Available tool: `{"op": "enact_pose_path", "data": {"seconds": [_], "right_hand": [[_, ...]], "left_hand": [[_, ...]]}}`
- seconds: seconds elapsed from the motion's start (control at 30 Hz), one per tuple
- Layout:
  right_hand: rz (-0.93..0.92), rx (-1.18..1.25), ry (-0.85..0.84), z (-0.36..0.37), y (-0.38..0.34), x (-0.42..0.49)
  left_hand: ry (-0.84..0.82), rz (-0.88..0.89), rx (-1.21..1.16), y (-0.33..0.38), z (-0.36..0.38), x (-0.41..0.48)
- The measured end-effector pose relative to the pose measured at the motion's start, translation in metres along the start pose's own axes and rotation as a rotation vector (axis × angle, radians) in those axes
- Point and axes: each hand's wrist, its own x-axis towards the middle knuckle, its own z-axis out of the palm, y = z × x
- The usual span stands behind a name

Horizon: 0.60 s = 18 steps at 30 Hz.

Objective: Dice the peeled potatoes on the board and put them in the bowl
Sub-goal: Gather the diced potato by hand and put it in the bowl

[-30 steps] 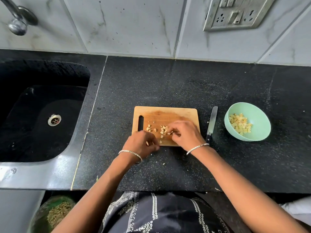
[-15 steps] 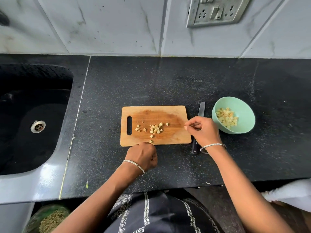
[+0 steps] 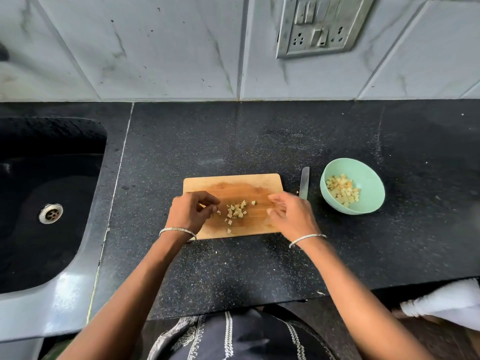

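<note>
A small heap of diced potato (image 3: pixel 235 212) lies in the middle of the wooden cutting board (image 3: pixel 233 181). My left hand (image 3: pixel 191 213) rests over the board's left end, fingers curled beside the dice, holding nothing I can see. My right hand (image 3: pixel 292 216) hovers over the board's right end, fingers apart and blurred, empty. To the right of the board stands a mint green bowl (image 3: pixel 368 178) with several potato dice (image 3: pixel 342 190) inside. A knife (image 3: pixel 304 183) lies on the counter between board and bowl, its handle hidden under my right hand.
A black sink (image 3: pixel 49 203) with a metal drain lies to the left of the black granite counter (image 3: pixel 259 141). A switch and socket plate (image 3: pixel 322 24) is on the tiled wall. A white cloth (image 3: pixel 446 300) hangs off the counter's front right edge.
My right hand has come back from beside the bowl to the board's right end. My left hand has moved from the board's front edge up onto its left end. The dice sit closer together.
</note>
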Motion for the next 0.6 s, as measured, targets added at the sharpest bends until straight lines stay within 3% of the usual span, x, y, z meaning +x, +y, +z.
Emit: {"op": "enact_pose_path", "data": {"seconds": [0.13,0.23,0.37,0.47,0.6], "right_hand": [[0.014,-0.204,-0.168,0.027,-0.019,0.011],[0.045,-0.323,-0.229,0.052,-0.033,0.005],[-0.086,-0.294,-0.29,0.073,-0.052,-0.011],[-0.141,-0.175,-0.237,0.07,-0.058,-0.008],[-0.056,-0.118,-0.077,0.04,-0.049,0.006]], "left_hand": [[0.021,-0.064,0.113,-0.012,-0.005,0.002],[-0.093,-0.119,0.226,-0.016,-0.002,0.002],[-0.133,-0.111,0.242,-0.011,0.006,0.003],[-0.147,-0.104,0.286,-0.002,0.011,0.005],[-0.167,-0.075,0.343,0.009,0.017,0.007]]}}
